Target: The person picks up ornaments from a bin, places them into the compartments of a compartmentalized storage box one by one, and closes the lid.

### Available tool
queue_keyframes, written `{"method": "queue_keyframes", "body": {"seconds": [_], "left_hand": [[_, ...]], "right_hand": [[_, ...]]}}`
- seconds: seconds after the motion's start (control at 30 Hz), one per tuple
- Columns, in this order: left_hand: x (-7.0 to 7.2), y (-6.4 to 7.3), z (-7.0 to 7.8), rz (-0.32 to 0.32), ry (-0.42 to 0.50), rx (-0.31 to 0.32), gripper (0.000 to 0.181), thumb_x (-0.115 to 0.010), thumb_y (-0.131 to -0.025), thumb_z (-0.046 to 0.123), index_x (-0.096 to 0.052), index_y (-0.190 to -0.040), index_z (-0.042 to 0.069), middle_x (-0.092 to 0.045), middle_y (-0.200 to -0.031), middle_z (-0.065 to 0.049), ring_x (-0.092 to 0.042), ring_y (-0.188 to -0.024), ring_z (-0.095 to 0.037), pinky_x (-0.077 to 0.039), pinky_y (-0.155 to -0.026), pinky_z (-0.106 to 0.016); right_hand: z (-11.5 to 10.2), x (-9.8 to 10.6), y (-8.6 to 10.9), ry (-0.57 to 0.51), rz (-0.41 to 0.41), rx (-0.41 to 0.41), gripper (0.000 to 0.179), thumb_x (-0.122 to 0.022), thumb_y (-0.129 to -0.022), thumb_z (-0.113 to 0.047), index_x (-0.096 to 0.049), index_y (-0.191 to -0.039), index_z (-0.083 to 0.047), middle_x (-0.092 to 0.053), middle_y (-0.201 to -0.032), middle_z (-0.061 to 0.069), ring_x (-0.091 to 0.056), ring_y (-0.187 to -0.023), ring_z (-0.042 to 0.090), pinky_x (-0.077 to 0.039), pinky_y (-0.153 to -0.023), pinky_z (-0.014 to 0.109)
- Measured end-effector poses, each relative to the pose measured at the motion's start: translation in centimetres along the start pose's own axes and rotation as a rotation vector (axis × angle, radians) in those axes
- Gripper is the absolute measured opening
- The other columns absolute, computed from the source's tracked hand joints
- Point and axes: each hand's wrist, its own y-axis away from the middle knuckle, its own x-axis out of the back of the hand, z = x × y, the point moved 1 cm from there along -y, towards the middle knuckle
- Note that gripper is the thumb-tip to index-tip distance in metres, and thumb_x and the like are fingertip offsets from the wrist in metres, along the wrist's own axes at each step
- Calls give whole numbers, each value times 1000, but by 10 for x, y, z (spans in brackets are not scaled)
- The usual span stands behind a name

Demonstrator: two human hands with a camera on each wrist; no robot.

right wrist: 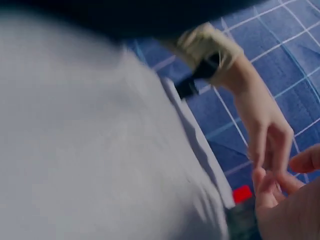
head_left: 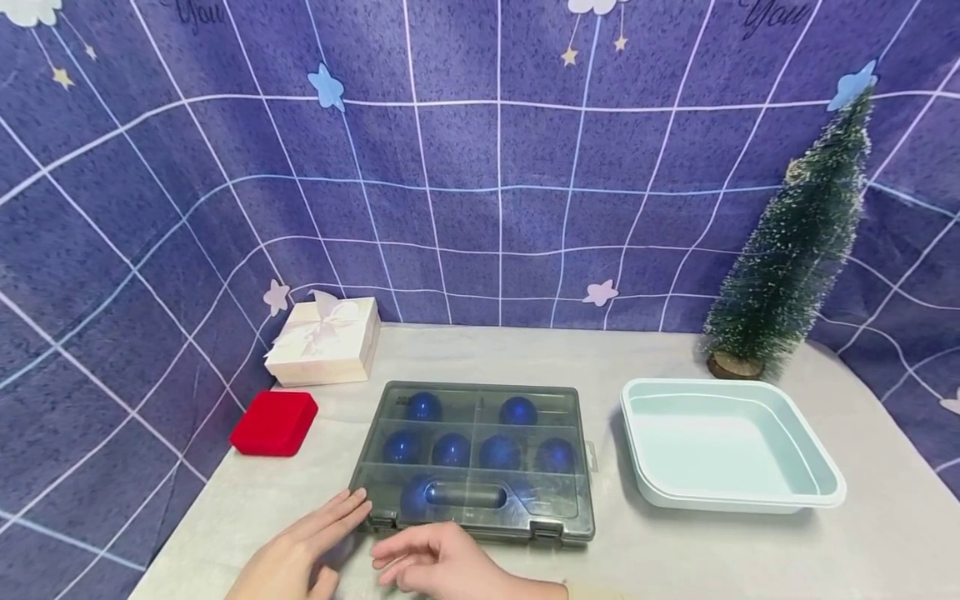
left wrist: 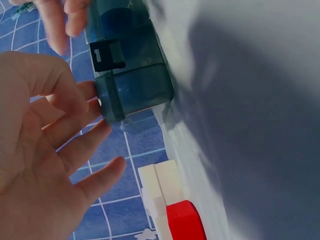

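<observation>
A smoky see-through plastic case (head_left: 551, 505) lies flat with its lid down. Several glossy blue balls (head_left: 452, 450) show inside its compartments. Its handle (head_left: 465, 496) and two dark latches (head_left: 546, 531) face the front edge. My left hand (head_left: 296, 550) has its fingers extended, fingertips right at the case's front left corner; in the left wrist view those fingers (left wrist: 82, 142) spread beside the corner. Just in front of the case, between the handle and my left hand, my right hand (head_left: 446, 562) hovers with loosely bent fingers and nothing in them.
Left of the case sit a red box (head_left: 273, 423) and, behind it, a cream gift box (head_left: 322, 343) with a bow. To the right stands a pale blue tray (head_left: 828, 492). A small frosted tree (head_left: 795, 250) rises behind it, against a blue grid-patterned cloth (head_left: 465, 208).
</observation>
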Motion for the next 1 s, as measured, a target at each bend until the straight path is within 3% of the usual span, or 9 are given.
{"method": "queue_keyframes", "body": {"seconds": [0.1,0.2,0.27,0.33,0.47,0.7,1.0], "left_hand": [[-3,3,-4,20,11,-55,80,-74,-54,4,-69,-133,9,-63,-139,-1,-38,-141,0,-24,-104,-6],[-6,4,-6,45,29,-92,81,-72,-53,4,-67,-134,7,-62,-140,-3,-27,-144,5,-20,-105,-5],[-7,5,-7,67,38,-116,82,-71,-52,4,-67,-134,5,-62,-140,-4,-27,-144,4,-20,-106,-6],[-9,5,-8,80,50,-138,82,-70,-52,4,-66,-134,4,-61,-141,-5,-28,-145,2,-20,-107,-6],[-11,5,-10,96,58,-178,81,-68,-53,6,-66,-133,1,-60,-143,-5,-27,-146,1,-19,-109,-8],[-12,4,-12,120,57,-223,79,-66,-53,7,-66,-131,-1,-55,-149,-2,-29,-147,-3,-21,-111,-12],[-12,4,-13,125,60,-225,81,-66,-51,6,-66,-132,-1,-49,-153,4,-29,-146,-2,-20,-111,-11]], "right_hand": [[-9,2,-6,435,0,213,29,-62,-94,2,-67,-121,9,-71,-112,23,-70,-97,13,-52,-82,17],[-16,4,-14,916,79,394,28,-71,-93,-7,-70,-120,-3,-70,-112,5,-61,-101,1,-51,-87,19],[-17,5,-19,1154,143,443,31,-76,-91,-15,-71,-121,-7,-66,-117,-1,-57,-107,4,-48,-92,19],[-18,7,-23,1300,183,415,34,-79,-90,-25,-72,-120,-11,-62,-119,-5,-53,-111,6,-46,-95,20],[-15,7,-28,1400,219,348,35,-84,-86,-32,-74,-114,-14,-58,-116,-8,-49,-107,6,-45,-93,17],[-9,6,-35,1387,287,335,19,-85,-85,-24,-72,-99,-21,-55,-104,-13,-48,-98,3,-45,-83,14],[-9,4,-40,1383,320,336,14,-83,-83,-19,-71,-92,-21,-54,-98,-14,-46,-90,2,-43,-76,10]]}}
